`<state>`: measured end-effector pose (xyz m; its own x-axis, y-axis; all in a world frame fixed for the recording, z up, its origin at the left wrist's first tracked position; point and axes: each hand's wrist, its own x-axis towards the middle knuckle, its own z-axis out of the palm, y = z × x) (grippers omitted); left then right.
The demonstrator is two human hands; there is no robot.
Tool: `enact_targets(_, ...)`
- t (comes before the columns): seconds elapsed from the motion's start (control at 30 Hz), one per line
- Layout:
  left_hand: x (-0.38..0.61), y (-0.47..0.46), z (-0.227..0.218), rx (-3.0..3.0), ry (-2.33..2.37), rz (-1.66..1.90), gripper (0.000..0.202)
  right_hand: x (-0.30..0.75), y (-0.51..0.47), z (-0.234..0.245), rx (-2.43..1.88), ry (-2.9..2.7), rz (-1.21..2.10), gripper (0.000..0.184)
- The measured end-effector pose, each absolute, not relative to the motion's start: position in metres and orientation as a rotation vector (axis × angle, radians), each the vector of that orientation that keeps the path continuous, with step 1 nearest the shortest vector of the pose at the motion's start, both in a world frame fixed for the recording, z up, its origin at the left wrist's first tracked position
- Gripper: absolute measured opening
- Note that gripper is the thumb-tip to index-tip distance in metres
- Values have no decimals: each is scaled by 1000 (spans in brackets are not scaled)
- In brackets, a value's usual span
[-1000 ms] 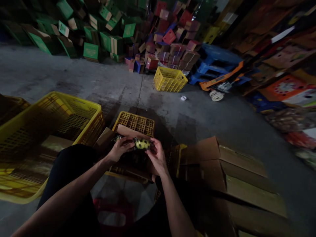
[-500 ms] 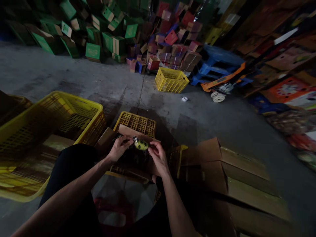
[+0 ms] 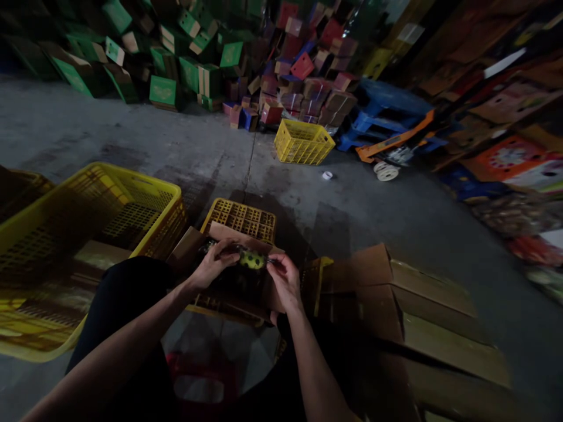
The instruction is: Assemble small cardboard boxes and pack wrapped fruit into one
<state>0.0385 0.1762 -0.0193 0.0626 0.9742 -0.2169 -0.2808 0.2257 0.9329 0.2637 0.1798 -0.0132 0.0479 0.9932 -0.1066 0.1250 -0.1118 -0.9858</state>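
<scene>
Between my two hands is a small yellow-green packet with dark spots (image 3: 252, 259), its ends gathered in shiny clear film. The fingers of my left hand (image 3: 211, 266) are closed at its left end. On the other side, my right hand (image 3: 284, 275) pinches the film at the right end. Both hands are over an open cardboard box (image 3: 237, 233) whose flaps stand up. Dark contents in the box are too dim to make out. Under the box is a yellow plastic crate (image 3: 246, 218), turned with its grid upward.
A large yellow crate (image 3: 160, 184) holding cardboard stands at left. Cardboard boxes (image 3: 440, 328) lie at right. Farther off are another yellow crate (image 3: 303, 143), an orange pallet jack (image 3: 396, 140), blue pallets (image 3: 378, 111) and piled green boxes (image 3: 165, 91). Something red (image 3: 200, 375) lies below my legs.
The spotted packet has turned slightly in my hands and lies more level. My right fingers have shifted onto the film at its right end. The view has shifted slightly.
</scene>
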Motion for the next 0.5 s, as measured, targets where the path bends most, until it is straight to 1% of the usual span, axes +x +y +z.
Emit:
enact_targets(0.03, 38, 175, -18, 877, 1017, 1120, 64, 263, 179, -13, -1404, -1226, 1187, 23)
enact_targets(0.1, 37, 174, -19, 960, 940, 1070, 67, 262, 179, -13, -1403, -1239, 1175, 22)
enact_targets(0.23, 36, 175, -29, 1051, 955, 1003, 60, 261, 179, -16, -1407, -1258, 1174, 21)
enact_targets(0.37, 37, 179, -39, 1128, 1012, 1072, 52, 260, 180, -16, -1374, -1242, 1215, 22)
enact_targets(0.43, 37, 181, -41, 1174, 1021, 1097, 48, 259, 179, -12, -1322, -1235, 1274, 30)
enact_targets(0.5, 36, 182, -41, 1216, 1031, 1113, 43, 258, 177, -8, -1269, -1253, 1363, 41)
